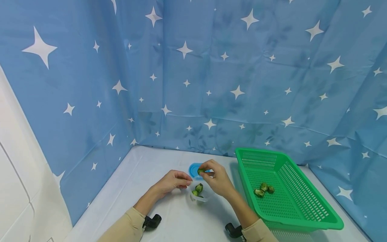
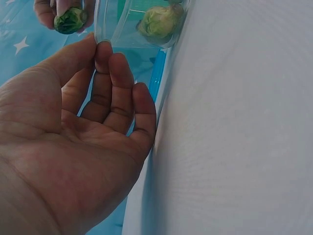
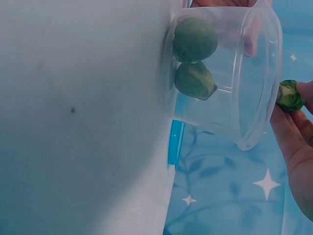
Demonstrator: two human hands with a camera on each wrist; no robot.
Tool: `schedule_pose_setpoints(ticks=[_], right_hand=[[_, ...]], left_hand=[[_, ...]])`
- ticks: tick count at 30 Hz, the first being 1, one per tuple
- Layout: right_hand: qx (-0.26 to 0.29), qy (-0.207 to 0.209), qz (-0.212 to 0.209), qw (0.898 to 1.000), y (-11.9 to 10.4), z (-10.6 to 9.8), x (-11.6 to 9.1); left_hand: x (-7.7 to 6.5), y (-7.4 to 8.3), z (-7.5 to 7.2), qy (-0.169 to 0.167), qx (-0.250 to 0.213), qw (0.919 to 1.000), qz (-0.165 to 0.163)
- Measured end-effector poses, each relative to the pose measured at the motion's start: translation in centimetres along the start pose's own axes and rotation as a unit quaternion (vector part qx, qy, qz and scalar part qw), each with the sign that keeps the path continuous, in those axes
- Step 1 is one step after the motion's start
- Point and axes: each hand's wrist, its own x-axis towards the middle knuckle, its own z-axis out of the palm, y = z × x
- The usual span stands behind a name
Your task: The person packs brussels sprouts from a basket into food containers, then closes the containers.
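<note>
A clear plastic tub point(image 3: 220, 115) stands on the table with several Brussels sprouts point(image 1: 198, 187) inside. My left hand point(image 1: 170, 183) pinches its rim between thumb and index fingertip, the other fingers loosely bent beside the wall in the left wrist view. Over the tub's far right side, my right hand point(image 1: 220, 180) holds a single Brussels sprout point(image 3: 291, 96) between thumb and fingers. That sprout is at rim height or a little above, outside the tub's mouth in the right wrist view. Behind the tub lies a round blue lid point(image 1: 194, 167), partly covered by the right hand.
To the right, a large green perforated basket point(image 1: 272, 205) holds a small cluster of Brussels sprouts point(image 1: 259, 193) toward its left side. White cloth covers the table point(image 1: 157, 161). A blue star-patterned curtain point(image 1: 193, 101) hangs along the back and sides.
</note>
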Motion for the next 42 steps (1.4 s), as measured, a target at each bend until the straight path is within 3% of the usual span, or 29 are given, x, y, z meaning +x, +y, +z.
schedule_pose_setpoints(ticks=[4,8,19,31,42], right_hand=[[-0.007,-0.015,0.002,1.0,2.3,0.3,0.1],[-0.004,-0.033,-0.009,0.999,2.8,0.1,0.0],[-0.004,-0.093,0.007,0.996,2.8,-0.2,-0.1],[-0.041,-0.107,0.006,0.993,2.7,-0.3,-0.2],[-0.036,-0.132,0.002,0.991,2.8,-0.5,-0.3]], left_hand=[[0.1,-0.1,0.0,-0.001,-0.001,1.0,-0.001],[0.2,-0.2,-0.1,0.002,-0.001,1.0,-0.003],[0.0,-0.2,-0.2,0.001,0.005,1.0,0.001],[-0.1,0.1,-0.2,-0.001,0.005,1.0,0.004],[-0.1,-0.1,-0.2,-0.004,0.005,1.0,0.003]])
